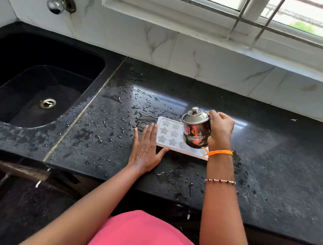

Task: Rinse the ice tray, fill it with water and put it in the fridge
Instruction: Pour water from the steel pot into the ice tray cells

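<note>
Nearest the camera, a pink garment [143, 232] fills the bottom edge, and both bare forearms reach forward from it over the wet black counter [93, 138]. The right forearm carries a beaded bracelet [220, 181] and, closer to the wrist, an orange thread [217, 152]. The left hand [146, 147] lies flat on the counter, its four fingers straight and pressed together, the thumb spread out to the right; the white ice tray [167, 135] with star-shaped cavities sits just right of those fingers, its left end touching them and its near edge against the thumb tip. The right hand [220, 131] is above the tray's right part, fingers curled round the far side of a small lidded steel pot [195, 128], which is tipped to the left over the cavities; whether water is leaving it cannot be told. The pot bears a red label with the figure 3. Beyond the left fingertips, drops and small puddles [142, 110] spread across the counter. Farther left lies the dark sink [21, 60] with its metal drain [47, 103]. Behind everything stands the marbled white wall [178, 52], a chrome tap fitting [59, 3] at top left and a barred window [272, 14] at top right.
</note>
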Available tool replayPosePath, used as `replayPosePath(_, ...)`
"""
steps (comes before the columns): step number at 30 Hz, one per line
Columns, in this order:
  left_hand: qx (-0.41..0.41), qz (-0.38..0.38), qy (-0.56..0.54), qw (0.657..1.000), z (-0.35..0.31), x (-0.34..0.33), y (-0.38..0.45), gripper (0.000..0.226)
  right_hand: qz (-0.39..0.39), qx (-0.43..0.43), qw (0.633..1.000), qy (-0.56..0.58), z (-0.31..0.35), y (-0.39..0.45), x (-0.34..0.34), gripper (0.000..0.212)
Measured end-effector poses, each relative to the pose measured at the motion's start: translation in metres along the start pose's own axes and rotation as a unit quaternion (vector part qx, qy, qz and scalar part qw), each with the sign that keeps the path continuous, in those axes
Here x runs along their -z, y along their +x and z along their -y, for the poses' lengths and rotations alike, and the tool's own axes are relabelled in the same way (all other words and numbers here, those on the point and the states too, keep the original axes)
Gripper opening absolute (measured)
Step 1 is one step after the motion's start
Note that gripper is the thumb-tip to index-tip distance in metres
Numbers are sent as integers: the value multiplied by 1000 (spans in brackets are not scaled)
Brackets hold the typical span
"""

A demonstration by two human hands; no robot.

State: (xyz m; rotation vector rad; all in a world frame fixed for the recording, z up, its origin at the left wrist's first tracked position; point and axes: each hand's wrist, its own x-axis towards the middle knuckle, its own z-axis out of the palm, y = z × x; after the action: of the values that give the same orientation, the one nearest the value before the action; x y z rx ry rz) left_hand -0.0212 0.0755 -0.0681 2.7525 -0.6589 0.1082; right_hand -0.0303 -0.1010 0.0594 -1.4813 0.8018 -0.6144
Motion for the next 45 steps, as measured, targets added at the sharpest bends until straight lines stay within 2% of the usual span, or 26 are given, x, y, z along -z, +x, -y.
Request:
replayPosePath(8, 13, 31, 10, 999, -1, 1, 1, 102, 23, 65, 989, -127, -1, -2, -18, 33)
replayPosePath(20, 10, 40, 2, 999, 0, -1, 4, 102, 47, 99, 976, -190, -1, -7, -27, 38)
replayPosePath(45, 2, 36, 1, 999, 1, -3, 3, 103, 46, 98, 978, -179, 8, -12, -20, 43)
